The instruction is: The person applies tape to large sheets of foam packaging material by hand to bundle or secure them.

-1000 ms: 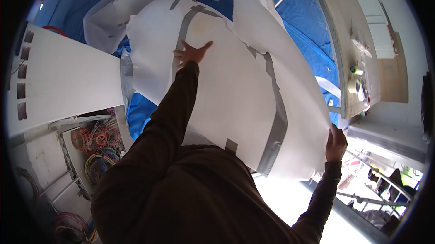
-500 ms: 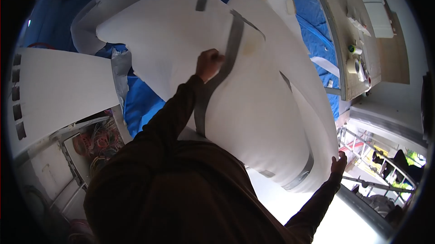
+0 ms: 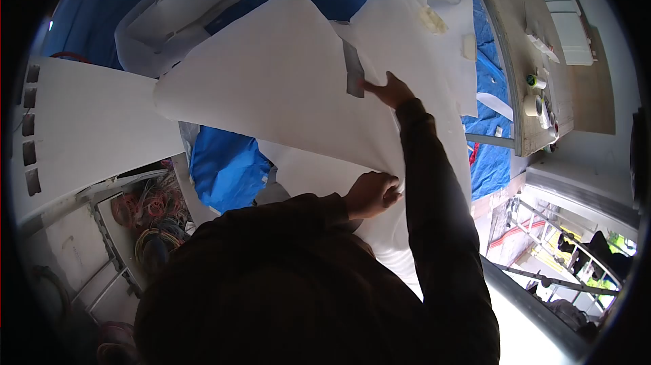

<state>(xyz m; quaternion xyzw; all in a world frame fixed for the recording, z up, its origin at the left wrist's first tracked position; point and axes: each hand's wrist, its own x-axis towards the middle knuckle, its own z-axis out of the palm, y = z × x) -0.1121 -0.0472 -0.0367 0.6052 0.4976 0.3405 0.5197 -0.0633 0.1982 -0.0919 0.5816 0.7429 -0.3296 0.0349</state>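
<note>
White, flexible sheet (image 3: 271, 80) spreads ahead of the left hand (image 3: 373, 195) and off to both sides, its folds running together where that hand sits. The left fingers are curled tight on a gathered fold, close in front of the body. Farther out and slightly to the right of that grip, the right hand (image 3: 386, 90) is spread, thumb lifted apart, fingers touching the end of a grey strip (image 3: 354, 70) on the sheet. To handle this well, I would let the left grip take the tension without twisting the fold, and work the right fingers flat along the strip, so the sheet neither creases sharply nor tears there.

As for edges, blue sheeting (image 3: 227, 168) shows left of the left grip, below the sheet's near edge, which slants from that hand away to the left. Beyond it, the white panel (image 3: 88, 121) meets the sheet's left corner; a swing that way could snag. The workbench (image 3: 525, 19) borders the right side, beyond the right hand, so sideways travel there looks limited. Coiled wires (image 3: 152, 212) lie far left of the left grip. Smallest, a tape roll (image 3: 532, 105) rests on the workbench.
</note>
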